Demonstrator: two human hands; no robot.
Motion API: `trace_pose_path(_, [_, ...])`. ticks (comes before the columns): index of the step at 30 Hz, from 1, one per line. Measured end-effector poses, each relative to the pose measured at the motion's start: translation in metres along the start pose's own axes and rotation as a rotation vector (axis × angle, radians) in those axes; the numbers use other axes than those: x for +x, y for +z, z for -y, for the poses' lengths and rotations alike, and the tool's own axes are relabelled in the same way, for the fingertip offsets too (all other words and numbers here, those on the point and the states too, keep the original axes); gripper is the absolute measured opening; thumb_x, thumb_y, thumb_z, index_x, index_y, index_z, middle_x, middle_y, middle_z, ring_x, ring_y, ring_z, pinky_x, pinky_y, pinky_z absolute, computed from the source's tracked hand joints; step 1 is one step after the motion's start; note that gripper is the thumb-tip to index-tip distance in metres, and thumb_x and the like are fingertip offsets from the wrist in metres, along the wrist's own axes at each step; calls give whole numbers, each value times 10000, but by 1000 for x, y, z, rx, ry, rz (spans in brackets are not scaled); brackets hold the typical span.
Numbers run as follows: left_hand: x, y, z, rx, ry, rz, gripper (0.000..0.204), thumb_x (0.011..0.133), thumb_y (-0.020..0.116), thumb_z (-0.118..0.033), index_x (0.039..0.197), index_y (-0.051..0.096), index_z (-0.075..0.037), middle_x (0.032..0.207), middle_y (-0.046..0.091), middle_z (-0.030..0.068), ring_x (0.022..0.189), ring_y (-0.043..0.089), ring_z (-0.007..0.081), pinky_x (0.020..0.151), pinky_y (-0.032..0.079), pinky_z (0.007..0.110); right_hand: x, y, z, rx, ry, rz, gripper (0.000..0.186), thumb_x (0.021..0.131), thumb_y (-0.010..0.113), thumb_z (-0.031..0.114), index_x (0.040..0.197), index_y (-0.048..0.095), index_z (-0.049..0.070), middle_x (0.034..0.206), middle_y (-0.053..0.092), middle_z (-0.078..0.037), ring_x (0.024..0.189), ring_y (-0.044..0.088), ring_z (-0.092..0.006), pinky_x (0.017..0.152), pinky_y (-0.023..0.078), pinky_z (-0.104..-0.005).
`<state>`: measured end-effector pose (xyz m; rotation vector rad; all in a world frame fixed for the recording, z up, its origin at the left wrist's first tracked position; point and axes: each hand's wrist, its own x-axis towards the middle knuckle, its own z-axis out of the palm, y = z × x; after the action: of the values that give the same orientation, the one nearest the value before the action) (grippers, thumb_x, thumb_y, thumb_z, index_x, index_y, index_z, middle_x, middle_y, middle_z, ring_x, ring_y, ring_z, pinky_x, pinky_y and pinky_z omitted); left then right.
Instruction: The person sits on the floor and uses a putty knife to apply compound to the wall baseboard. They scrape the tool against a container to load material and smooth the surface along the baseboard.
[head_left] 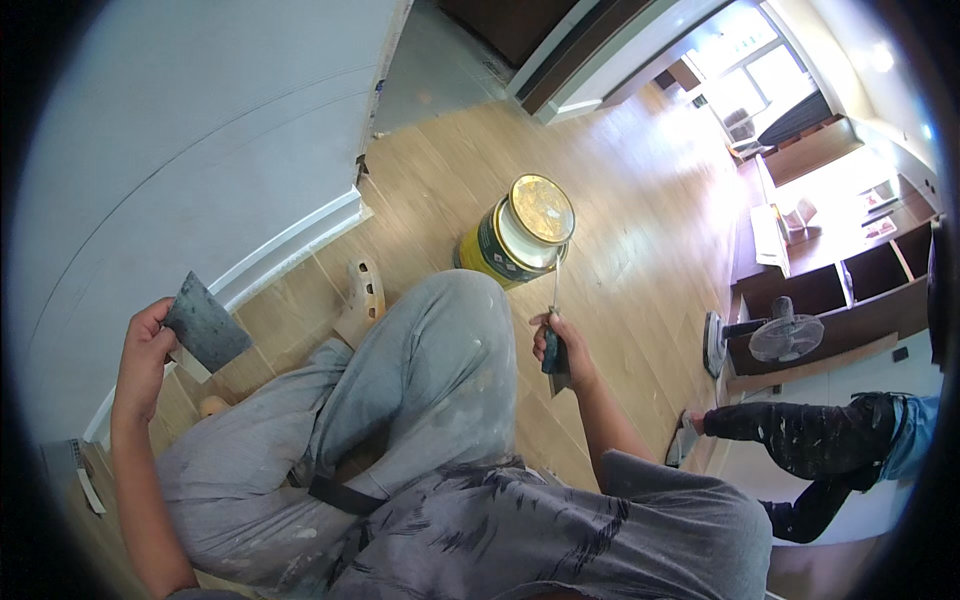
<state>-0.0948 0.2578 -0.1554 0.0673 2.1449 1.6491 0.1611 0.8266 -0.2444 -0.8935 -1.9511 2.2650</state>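
My left hand (150, 345), at the left by the wall, grips a flat dark grey square plate (208, 325) by its edge. A pale strip shows along the plate's lower side. My right hand (565, 345) is closed round the dark handle of a putty knife (553, 352). From that fist a thin pale part points up to the rim of a yellow and dark green bucket (487, 250). White material shows inside the bucket. Its round, stained lid (543, 208) lies tilted over the opening. Whether the thin part touches the rim I cannot tell.
My bent knee (460, 310) is between my hands. A pale grey wall (200, 130) with a white skirting (290, 245) runs along the left. At the right are a fan (785, 335), a brown shelf unit (830, 300) and another person's leg (770, 425). The floor (630, 270) is wood-look.
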Motion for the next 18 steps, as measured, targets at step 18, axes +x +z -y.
trace_pose_path(18, [2, -4, -1, 1, -49, -18, 461, 800, 442, 4, 1180, 702, -19, 904, 656, -40, 773, 579, 55, 736, 492, 240, 115, -167, -85, -981, 146, -728, 404, 878, 745, 336, 1076, 778, -14, 893, 745, -137, 749, 668, -220, 699, 521, -355])
